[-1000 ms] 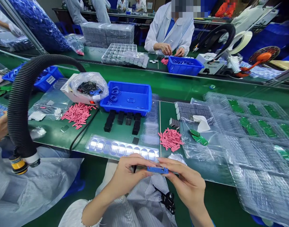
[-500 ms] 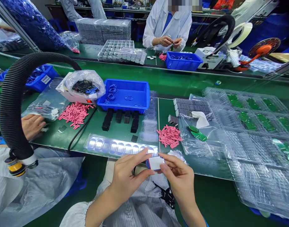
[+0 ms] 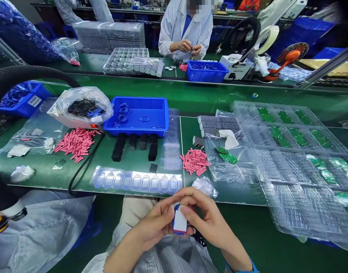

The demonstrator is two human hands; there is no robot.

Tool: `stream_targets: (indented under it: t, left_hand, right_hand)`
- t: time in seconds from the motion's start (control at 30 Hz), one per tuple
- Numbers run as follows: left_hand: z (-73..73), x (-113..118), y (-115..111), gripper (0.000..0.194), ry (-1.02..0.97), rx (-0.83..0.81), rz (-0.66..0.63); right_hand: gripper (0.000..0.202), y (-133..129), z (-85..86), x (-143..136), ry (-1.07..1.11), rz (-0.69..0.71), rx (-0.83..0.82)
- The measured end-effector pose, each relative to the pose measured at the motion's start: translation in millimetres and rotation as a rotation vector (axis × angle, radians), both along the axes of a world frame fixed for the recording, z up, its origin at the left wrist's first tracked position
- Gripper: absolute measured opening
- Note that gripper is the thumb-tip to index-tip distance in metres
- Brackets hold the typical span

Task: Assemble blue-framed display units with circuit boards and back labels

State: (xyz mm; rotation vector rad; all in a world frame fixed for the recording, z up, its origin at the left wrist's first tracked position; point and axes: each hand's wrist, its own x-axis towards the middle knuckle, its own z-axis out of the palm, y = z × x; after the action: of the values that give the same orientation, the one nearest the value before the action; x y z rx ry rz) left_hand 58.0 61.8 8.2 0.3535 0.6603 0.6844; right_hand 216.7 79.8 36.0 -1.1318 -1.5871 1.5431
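Observation:
Both my hands hold a small blue plastic frame [image 3: 180,221] just off the table's front edge. A white rectangular piece covers most of its face, and a thin pink line runs along the end nearest me. My left hand [image 3: 155,222] grips its left side, thumb near the top corner. From the right, my right hand [image 3: 204,218] closes around it, with the thumb near the top of the white piece. Some fingertips are hidden behind the frame. Just beyond my hands lies a clear strip of oval film pieces [image 3: 137,181].
A blue bin [image 3: 140,132] with blue frames stands behind stacks of black pieces [image 3: 119,148]. Pink strips [image 3: 195,161] lie in a pile at right, more [image 3: 77,143] at left. Clear trays [image 3: 293,167] hold green circuit boards [image 3: 279,136]. A black hose [image 3: 0,167] arches at left. A co-worker sits opposite.
My hands have turned the blue frame from lying sideways to lengthwise and drawn it lower, closer together. The neighbour's hand at left has gone from view. The whole scene has shifted left.

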Motion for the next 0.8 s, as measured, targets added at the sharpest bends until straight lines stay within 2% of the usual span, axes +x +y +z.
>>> stream_targets:
  t: [0.1,0.2,0.27,0.3,0.33,0.4,0.53,0.63,0.73,0.8]
  left_hand:
    - [-1.9,0,-3,0.058,-0.068,-0.058,-0.008]
    - [-2.9,-4,-5,0.06,-0.092,-0.064,-0.018]
    - [-2.9,-8,-5,0.06,-0.099,-0.07,-0.012]
    - [-2.8,-9,-6,0.059,-0.089,-0.073,-0.005]
    - [-2.9,-11,-6,0.056,-0.073,-0.073,0.006]
    - [-3.3,-13,-7,0.045,-0.045,-0.07,0.031]
    - [-4.4,-15,-12,0.034,-0.049,-0.045,0.071]
    - [-3.9,-15,-14,0.034,-0.05,-0.013,0.106]
    - [-2.4,-15,-14,0.034,-0.014,-0.016,0.171]
    - [-1.0,-13,-12,0.035,0.039,-0.021,0.233]
  right_hand:
    - [0.014,-4,0.5,-1,0.02,0.036,-0.007]
    - [0.018,1,-3.2,6,-0.081,0.075,0.13]
    - [0.022,16,-11.6,21,-0.304,-0.09,0.317]
    - [0.025,27,-17.9,33,-0.484,-0.255,0.442]
    - [0.028,40,-25.3,47,-0.583,-0.414,0.492]
    - [0.035,67,-41.8,77,-0.716,-0.585,0.526]
    - [0.04,110,-71.8,124,-0.911,-0.649,0.543]
    - [0.042,122,-84.4,135,-0.965,-0.699,0.559]
    - [0.046,118,-81.9,128,-0.943,-0.775,0.595]
    - [0.047,107,-69.7,115,-0.875,-0.793,0.62]
